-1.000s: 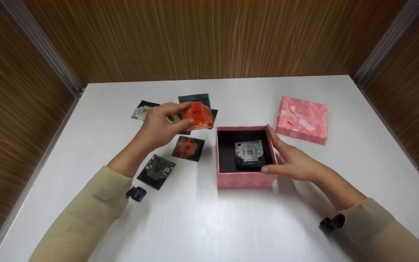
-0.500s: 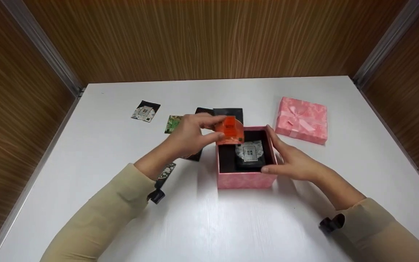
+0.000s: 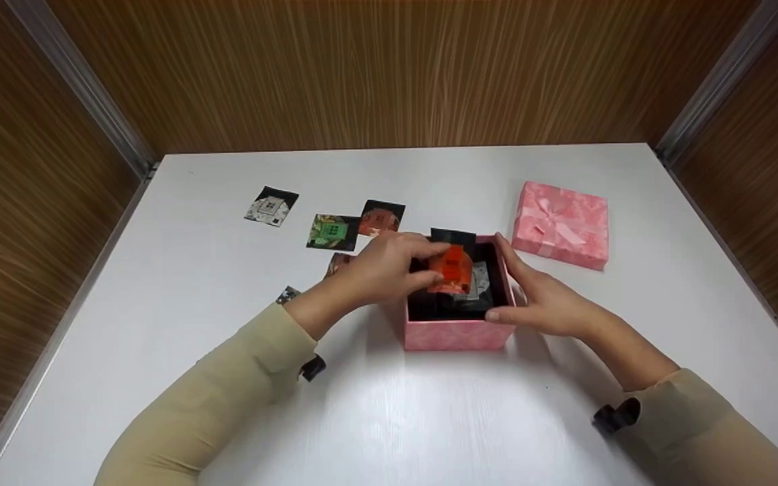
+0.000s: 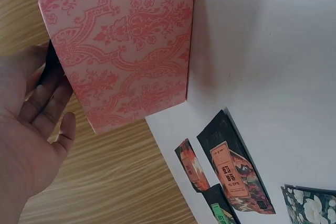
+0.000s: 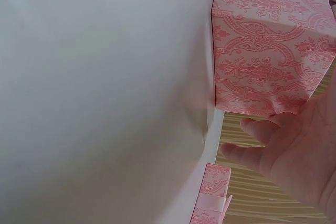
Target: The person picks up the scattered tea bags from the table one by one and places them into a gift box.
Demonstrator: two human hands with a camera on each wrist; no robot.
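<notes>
My left hand (image 3: 385, 270) pinches a black tea sachet with an orange-red label (image 3: 455, 270) between thumb and fingers, over the open pink gift box (image 3: 456, 335). The sachet tilts into the box mouth and overlaps a grey-and-white-labelled sachet (image 3: 480, 282) lying inside. In the left wrist view, those fingers (image 4: 50, 98) reach past the box rim, and only a dark edge of the sachet shows. My right hand (image 3: 544, 297) holds the box's right side, thumb at the front rim and forefinger at the back corner. Its lower fingers (image 5: 257, 129) are beside the patterned wall.
The pink lid with a bow (image 3: 561, 226) lies right of the box. Left of it are a grey-and-white sachet (image 3: 271, 206), a green one (image 3: 332, 231) and a red one (image 3: 381, 217). A floral sachet (image 4: 312, 205) and a red one (image 4: 233, 169) lie nearer, partly hidden by my left arm.
My left hand has carried the orange-red sachet rightward from the loose sachets to over the box, lowering it into the opening. My right hand and the box have stayed put.
</notes>
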